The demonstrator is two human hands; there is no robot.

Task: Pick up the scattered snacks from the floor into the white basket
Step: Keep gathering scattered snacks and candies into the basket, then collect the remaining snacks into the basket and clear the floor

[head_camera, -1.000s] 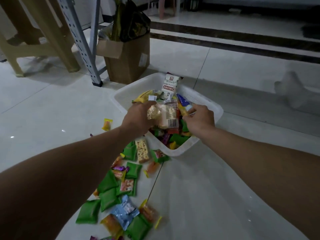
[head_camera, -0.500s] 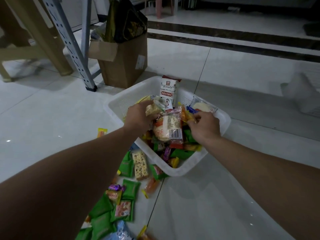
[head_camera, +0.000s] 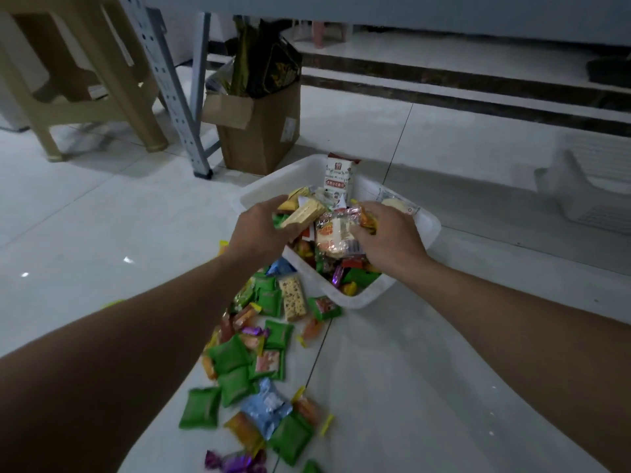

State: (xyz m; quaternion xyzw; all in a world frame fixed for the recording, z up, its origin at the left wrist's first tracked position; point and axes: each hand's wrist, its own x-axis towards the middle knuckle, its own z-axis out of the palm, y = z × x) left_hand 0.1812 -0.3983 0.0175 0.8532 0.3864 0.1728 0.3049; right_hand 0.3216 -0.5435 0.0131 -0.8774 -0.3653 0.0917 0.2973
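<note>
The white basket (head_camera: pixel 375 295) stands on the tiled floor, holding several wrapped snacks and an upright white packet (head_camera: pixel 338 177). Both hands are over it. My left hand (head_camera: pixel 261 230) grips a wafer snack (head_camera: pixel 304 213) above the basket's left side. My right hand (head_camera: pixel 389 238) holds a clear-wrapped rice cracker packet (head_camera: pixel 333 237) at the basket's middle. Scattered snacks (head_camera: pixel 252 363), mostly green, blue, orange and purple wrappers, lie on the floor in front of the basket. A cereal bar (head_camera: pixel 293 298) lies by the basket's near wall.
A brown cardboard box (head_camera: pixel 259 131) with dark bags stands just behind the basket. A perforated metal leg (head_camera: pixel 170 87) and a beige plastic stool (head_camera: pixel 78 80) are to the back left. A dark step edge (head_camera: pixel 478 83) runs across the back.
Both hands stayed over the basket with their snacks; the left hand's wafer now shows more clearly. The view dipped, so more scattered snacks on the floor are in sight.
</note>
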